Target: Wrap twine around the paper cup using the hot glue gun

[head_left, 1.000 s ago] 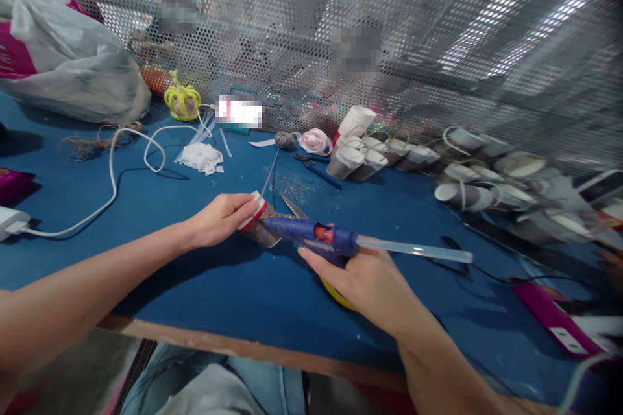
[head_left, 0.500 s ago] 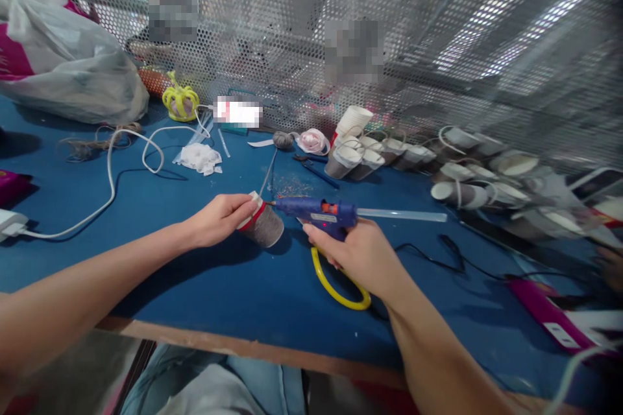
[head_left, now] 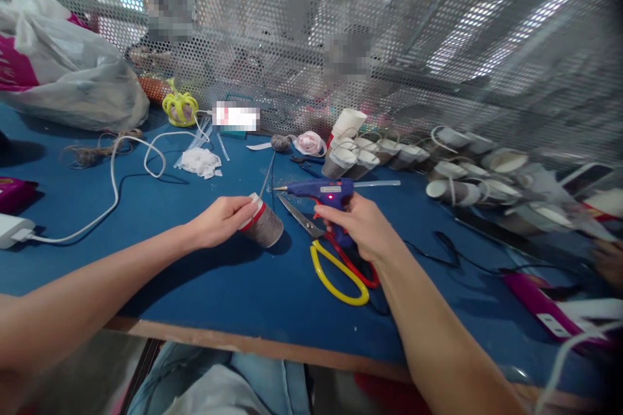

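Note:
My left hand [head_left: 224,220] grips a small paper cup [head_left: 265,228] by its red-and-white rim end; the cup lies tilted, its side wrapped in grey yarn. A strand of that yarn [head_left: 267,175] runs from the cup back to a small grey yarn ball [head_left: 281,142]. In my right hand [head_left: 363,224] is a blue hot glue gun [head_left: 321,192], its red light lit and a clear glue stick [head_left: 384,183] sticking out behind. The gun's nozzle points left, apart from the cup and above it. Scissors [head_left: 338,270] with red and yellow handles lie beneath the gun.
Several yarn-wrapped cups [head_left: 341,159] with handles stand at the back, with more [head_left: 455,191] to the right. White scraps [head_left: 201,162], a yellow basket-like ornament [head_left: 180,107], a pink roll [head_left: 309,143] and a plastic bag [head_left: 78,71] line the left and back. Cables cross the table.
The glue gun in my right hand has moved up and away from the cup's rim, uncovering the scissors' blades and red handle. My left hand still holds the cup.

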`<control>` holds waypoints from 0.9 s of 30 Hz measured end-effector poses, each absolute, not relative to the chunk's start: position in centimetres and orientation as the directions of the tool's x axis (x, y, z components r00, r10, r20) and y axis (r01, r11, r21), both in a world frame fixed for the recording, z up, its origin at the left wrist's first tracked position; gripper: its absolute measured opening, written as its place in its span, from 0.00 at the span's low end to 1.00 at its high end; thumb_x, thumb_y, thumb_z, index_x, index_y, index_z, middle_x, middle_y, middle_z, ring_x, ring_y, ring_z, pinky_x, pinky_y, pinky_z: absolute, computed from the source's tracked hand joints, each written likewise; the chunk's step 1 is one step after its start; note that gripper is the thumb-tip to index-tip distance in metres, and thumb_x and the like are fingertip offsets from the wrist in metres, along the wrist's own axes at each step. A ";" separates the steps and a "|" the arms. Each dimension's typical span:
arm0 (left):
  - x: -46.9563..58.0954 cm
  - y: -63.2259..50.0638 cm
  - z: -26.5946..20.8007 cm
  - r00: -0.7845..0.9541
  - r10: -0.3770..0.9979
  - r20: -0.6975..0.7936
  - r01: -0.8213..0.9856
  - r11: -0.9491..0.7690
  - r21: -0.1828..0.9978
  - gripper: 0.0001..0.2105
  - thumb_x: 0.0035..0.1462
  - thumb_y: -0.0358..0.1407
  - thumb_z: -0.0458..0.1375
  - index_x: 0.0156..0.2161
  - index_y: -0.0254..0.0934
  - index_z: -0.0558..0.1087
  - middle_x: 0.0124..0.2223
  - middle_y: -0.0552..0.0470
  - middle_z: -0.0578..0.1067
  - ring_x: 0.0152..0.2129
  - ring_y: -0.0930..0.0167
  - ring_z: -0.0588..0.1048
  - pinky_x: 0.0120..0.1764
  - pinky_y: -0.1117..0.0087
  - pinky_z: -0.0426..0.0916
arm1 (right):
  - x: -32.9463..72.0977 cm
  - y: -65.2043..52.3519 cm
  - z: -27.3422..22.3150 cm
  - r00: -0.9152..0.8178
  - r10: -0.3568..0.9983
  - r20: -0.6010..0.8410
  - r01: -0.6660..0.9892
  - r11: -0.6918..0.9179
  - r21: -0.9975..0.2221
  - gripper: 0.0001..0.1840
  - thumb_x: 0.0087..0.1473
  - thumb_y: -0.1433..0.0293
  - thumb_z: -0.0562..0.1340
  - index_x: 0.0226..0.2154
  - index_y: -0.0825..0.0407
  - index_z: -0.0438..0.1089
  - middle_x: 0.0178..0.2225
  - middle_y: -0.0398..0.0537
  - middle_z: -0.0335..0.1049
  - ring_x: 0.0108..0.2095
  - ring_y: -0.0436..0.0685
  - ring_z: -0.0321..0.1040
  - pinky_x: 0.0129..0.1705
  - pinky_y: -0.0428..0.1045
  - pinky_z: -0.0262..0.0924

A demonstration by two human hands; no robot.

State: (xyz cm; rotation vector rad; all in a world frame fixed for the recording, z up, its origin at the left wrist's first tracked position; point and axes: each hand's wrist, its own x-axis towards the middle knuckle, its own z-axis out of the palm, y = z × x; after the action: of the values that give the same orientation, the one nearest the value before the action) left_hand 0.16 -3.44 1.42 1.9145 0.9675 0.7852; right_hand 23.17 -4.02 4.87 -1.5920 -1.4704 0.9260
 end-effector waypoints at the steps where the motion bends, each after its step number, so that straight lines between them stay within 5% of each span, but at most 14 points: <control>1: 0.2 -3.5 1.4 0.509 0.846 0.162 0.326 -0.363 0.873 0.19 0.56 0.44 0.41 0.30 0.31 0.67 0.24 0.55 0.65 0.22 0.76 0.61 0.28 0.75 0.59 | 23.5 -3.4 4.6 0.106 0.994 -0.014 0.448 -0.060 -0.892 0.13 0.37 0.66 0.64 0.27 0.54 0.63 0.21 0.41 0.66 0.21 0.48 0.62 0.24 0.45 0.58; 6: 0.1 -3.6 1.5 0.514 0.837 0.187 0.310 -0.384 0.870 0.19 0.56 0.43 0.41 0.32 0.30 0.67 0.25 0.54 0.66 0.23 0.76 0.60 0.29 0.74 0.59 | 24.8 -0.8 3.2 0.143 0.985 -0.095 0.549 -0.159 -0.820 0.13 0.46 0.64 0.58 0.19 0.57 0.65 0.21 0.47 0.67 0.22 0.49 0.63 0.28 0.47 0.60; 12: 0.1 -3.5 1.3 0.497 0.846 0.196 0.342 -0.398 0.851 0.20 0.56 0.44 0.41 0.32 0.28 0.67 0.24 0.54 0.64 0.22 0.76 0.59 0.28 0.74 0.58 | 25.1 0.7 2.2 0.244 0.958 -0.152 0.676 -0.280 -0.682 0.15 0.53 0.66 0.54 0.43 0.55 0.61 0.42 0.50 0.63 0.38 0.53 0.64 0.38 0.54 0.61; 17: 0.1 -3.5 1.1 0.490 0.847 0.207 0.368 -0.416 0.831 0.19 0.56 0.43 0.41 0.31 0.29 0.66 0.23 0.55 0.61 0.21 0.76 0.56 0.27 0.74 0.56 | 24.0 0.1 3.6 0.240 0.971 -0.002 0.704 -0.176 -0.688 0.09 0.44 0.67 0.61 0.20 0.56 0.67 0.34 0.57 0.68 0.44 0.63 0.60 0.41 0.53 0.54; 20: 0.2 -3.6 1.2 0.494 0.842 0.215 0.382 -0.433 0.816 0.19 0.56 0.43 0.40 0.29 0.29 0.65 0.22 0.56 0.59 0.21 0.77 0.55 0.26 0.75 0.55 | 21.5 -0.6 4.5 0.102 0.995 0.018 0.658 -0.053 -0.751 0.16 0.43 0.60 0.60 0.13 0.53 0.66 0.27 0.54 0.70 0.40 0.62 0.63 0.36 0.51 0.54; 23: 0.1 -3.6 1.2 0.501 0.833 0.234 0.388 -0.457 0.800 0.19 0.56 0.44 0.40 0.27 0.30 0.64 0.21 0.57 0.57 0.20 0.77 0.54 0.24 0.75 0.54 | 18.4 -1.0 4.4 -0.092 0.995 -0.050 0.535 0.007 -0.845 0.20 0.43 0.54 0.56 0.17 0.52 0.70 0.25 0.49 0.71 0.29 0.55 0.66 0.29 0.48 0.56; 27: 0.1 -3.7 1.2 0.512 0.823 0.246 0.387 -0.477 0.789 0.19 0.56 0.44 0.41 0.24 0.31 0.62 0.21 0.57 0.56 0.20 0.77 0.53 0.23 0.76 0.52 | 15.9 -1.2 3.6 -0.192 0.981 -0.040 0.353 0.030 -0.935 0.16 0.41 0.57 0.58 0.20 0.53 0.69 0.23 0.45 0.70 0.25 0.50 0.63 0.26 0.46 0.55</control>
State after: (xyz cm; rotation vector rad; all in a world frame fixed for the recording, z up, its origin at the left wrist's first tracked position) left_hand 0.08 -3.74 1.18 2.0752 0.9846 0.8243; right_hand 15.85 -1.17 3.57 -1.3777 -1.6261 1.1656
